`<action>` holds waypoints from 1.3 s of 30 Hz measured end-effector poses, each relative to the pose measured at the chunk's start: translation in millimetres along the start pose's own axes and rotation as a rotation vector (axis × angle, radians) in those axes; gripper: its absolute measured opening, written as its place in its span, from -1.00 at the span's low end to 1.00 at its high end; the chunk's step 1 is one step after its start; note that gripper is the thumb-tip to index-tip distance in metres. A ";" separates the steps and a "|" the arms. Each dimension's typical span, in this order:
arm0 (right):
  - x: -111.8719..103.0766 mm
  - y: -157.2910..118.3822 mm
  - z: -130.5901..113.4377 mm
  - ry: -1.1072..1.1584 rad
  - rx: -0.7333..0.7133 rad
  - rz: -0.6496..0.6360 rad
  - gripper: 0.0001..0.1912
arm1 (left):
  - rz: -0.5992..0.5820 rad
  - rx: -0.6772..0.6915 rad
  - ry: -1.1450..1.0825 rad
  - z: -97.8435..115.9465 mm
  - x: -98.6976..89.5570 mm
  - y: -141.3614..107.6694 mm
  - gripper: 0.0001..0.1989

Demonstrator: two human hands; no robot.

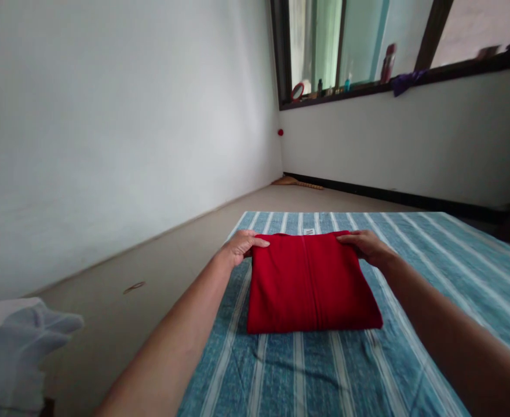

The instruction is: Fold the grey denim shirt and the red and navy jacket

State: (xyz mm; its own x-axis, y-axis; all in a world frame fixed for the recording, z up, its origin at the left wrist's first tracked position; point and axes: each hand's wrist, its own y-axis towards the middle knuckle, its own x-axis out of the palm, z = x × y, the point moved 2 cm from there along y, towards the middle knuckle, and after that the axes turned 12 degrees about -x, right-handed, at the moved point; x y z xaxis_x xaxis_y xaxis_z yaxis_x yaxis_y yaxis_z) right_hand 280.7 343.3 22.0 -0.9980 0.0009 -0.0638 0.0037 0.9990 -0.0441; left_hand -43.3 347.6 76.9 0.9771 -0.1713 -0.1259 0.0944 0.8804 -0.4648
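A red garment point(309, 284), folded into a rough rectangle with a seam down its middle, is over the blue and white striped cloth point(276, 376). My left hand point(243, 246) grips its far left corner, thumb on top and fingers tucked behind. At the far right corner my right hand point(365, 246) pinches it the same way. A small white label point(309, 232) shows just past the far edge. Whether the garment rests fully on the cloth or is partly raised, I cannot tell.
White and grey fabric point(15, 347) is at the lower left. A thin loop point(134, 286) lies on the floor point(159, 278). A broom point(296, 182) lies in the far corner. On the window sill point(350, 90) stand a round red mirror point(297, 91), several bottles and a purple cloth point(405, 82).
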 end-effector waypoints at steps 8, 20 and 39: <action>-25.9 -126.9 -77.6 -0.241 -0.610 -0.032 -0.63 | 0.280 0.569 0.453 7.4 -0.1 -152.0 -0.31; 0.5 -295.1 61.7 -0.853 -0.893 -0.256 -0.66 | 0.378 0.805 0.930 -205.7 14.2 -216.7 -0.20; 67.2 -290.7 -13.4 -1.143 -1.151 -0.441 -0.91 | 0.297 0.620 1.373 -137.6 65.3 -252.7 -0.61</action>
State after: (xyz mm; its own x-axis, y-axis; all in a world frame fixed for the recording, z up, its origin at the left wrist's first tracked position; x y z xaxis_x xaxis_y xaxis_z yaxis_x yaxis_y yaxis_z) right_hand 211.7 53.5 43.9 -0.3534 0.2173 -0.9099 -0.8050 0.4249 0.4141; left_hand -29.6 53.1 65.5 0.0838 0.0820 -0.9931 0.3357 0.9360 0.1057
